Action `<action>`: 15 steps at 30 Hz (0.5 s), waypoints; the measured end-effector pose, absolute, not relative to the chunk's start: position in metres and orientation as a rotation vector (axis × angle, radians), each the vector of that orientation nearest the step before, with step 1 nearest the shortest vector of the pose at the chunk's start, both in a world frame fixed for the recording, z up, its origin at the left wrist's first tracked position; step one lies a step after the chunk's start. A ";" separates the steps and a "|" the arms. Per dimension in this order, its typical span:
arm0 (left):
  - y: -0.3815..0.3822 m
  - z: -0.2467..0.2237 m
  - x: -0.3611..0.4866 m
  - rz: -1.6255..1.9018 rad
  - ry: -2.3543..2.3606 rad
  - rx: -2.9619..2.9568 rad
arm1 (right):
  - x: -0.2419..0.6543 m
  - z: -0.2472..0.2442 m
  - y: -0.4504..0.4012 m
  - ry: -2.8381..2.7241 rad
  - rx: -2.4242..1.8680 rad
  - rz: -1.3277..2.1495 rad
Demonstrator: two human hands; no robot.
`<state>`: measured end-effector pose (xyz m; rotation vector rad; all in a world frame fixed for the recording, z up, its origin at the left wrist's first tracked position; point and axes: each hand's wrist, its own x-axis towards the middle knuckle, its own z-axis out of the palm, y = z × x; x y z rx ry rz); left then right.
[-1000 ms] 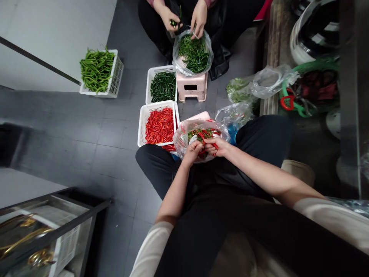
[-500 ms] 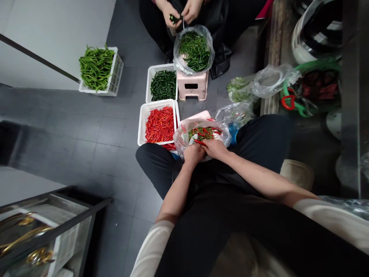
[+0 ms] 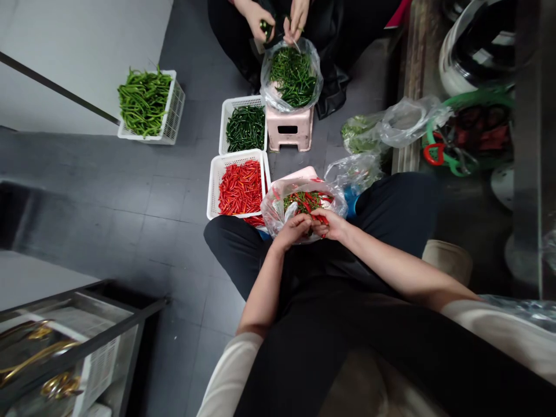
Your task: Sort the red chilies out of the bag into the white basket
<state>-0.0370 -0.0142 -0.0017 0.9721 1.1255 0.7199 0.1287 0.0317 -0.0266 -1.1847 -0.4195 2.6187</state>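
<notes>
My right hand (image 3: 333, 226) is closed round red chili peppers (image 3: 320, 219) over an open clear plastic bag (image 3: 271, 202). Close against it, my left hand (image 3: 294, 229) is closed, its fingertips meeting those of the right; what they pinch is hidden. Inside the bag lie more red chilies with green stems (image 3: 307, 200). The bag rests on a pale pink stool (image 3: 309, 172) between my knees. Just left of it stands a white basket (image 3: 212, 188) of loose red chilies (image 3: 241, 188).
Across from me, a person's hands (image 3: 260, 20) work over a bag of green chilies (image 3: 293, 75) on a pink stool (image 3: 289, 130). White baskets hold dark green chilies (image 3: 246, 127) and long green peppers (image 3: 145, 104). Plastic bags (image 3: 362, 133), a green basket (image 3: 460, 98) and a metal rack (image 3: 130, 324) stand around.
My left hand has shifted slightly right and up towards my right hand. The red chili at my right fingertips has moved right. The other person's hand has lowered towards their bag.
</notes>
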 end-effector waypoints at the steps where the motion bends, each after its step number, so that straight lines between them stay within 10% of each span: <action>1: -0.014 -0.003 -0.041 0.734 1.235 0.942 | 0.131 -0.026 0.031 -0.542 -1.237 2.578; 15: 0.003 -0.001 -0.034 0.622 1.795 1.430 | 0.131 -0.013 0.038 -1.382 -1.549 2.279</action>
